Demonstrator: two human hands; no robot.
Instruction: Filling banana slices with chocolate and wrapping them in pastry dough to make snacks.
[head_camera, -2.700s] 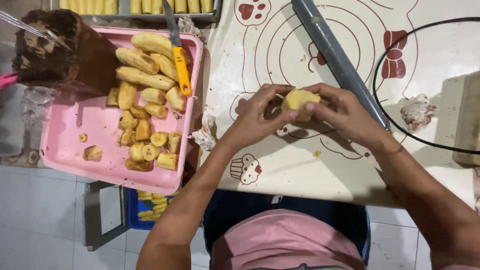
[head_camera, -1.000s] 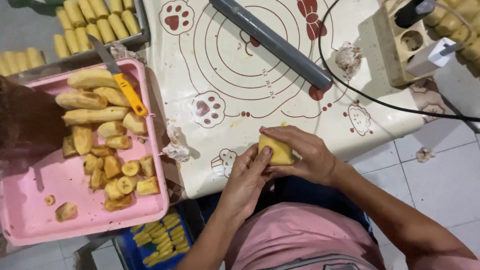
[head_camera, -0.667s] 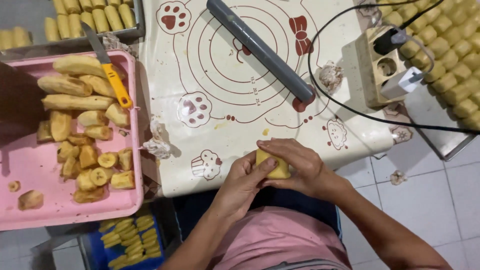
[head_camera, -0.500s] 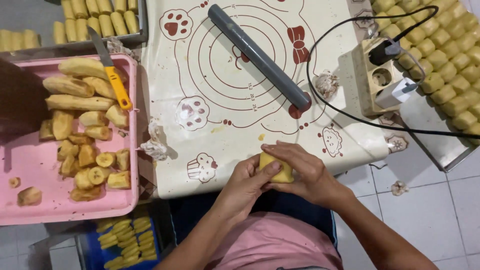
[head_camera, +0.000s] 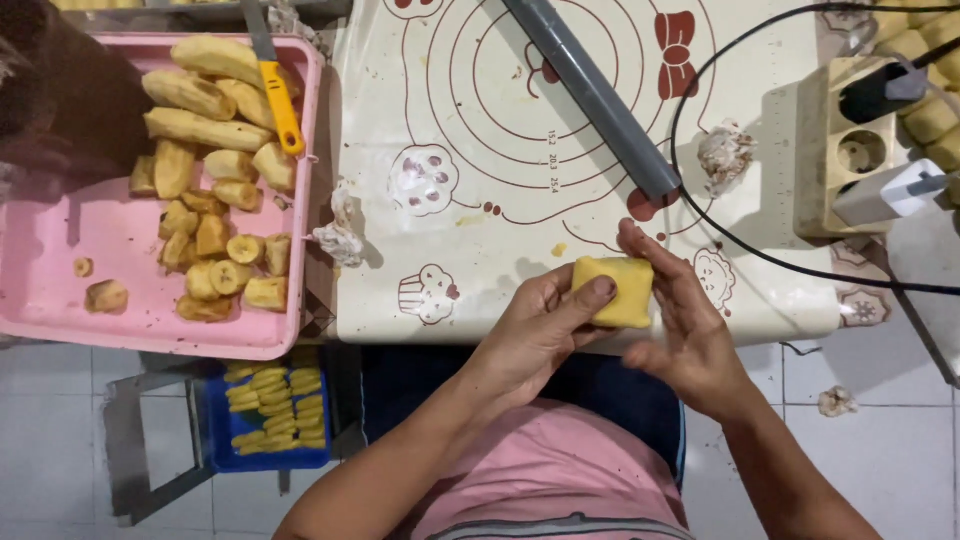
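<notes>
Head view is showing us leaning over the white baking mat (head_camera: 480, 150), the largest thing here, printed with circles and covering the table. Beside its left edge the pink tray (head_camera: 60, 250) is carrying peeled banana pieces (head_camera: 215, 180) and a yellow-handled knife (head_camera: 275, 85). Along the mat's far edge the grey rolling pipe (head_camera: 595, 95) is lying at a slant, and by the right edge a power strip (head_camera: 850, 150) is sitting with a black cable (head_camera: 720, 230) looping over the mat. Below, near the floor, a blue crate (head_camera: 265, 420) is holding more yellow pieces.

At the mat's near edge we are holding the yellow dough parcel (head_camera: 612, 290) between both hands. Our left hand (head_camera: 535, 335) is pinching its left side, thumb on top, and our right hand (head_camera: 680, 320) is cupping its right side with fingers curled over.

We are judging that the parcel, held partly past the near edge, could slip to the floor if our grip loosens, or split open if we are squeezing too hard.
</notes>
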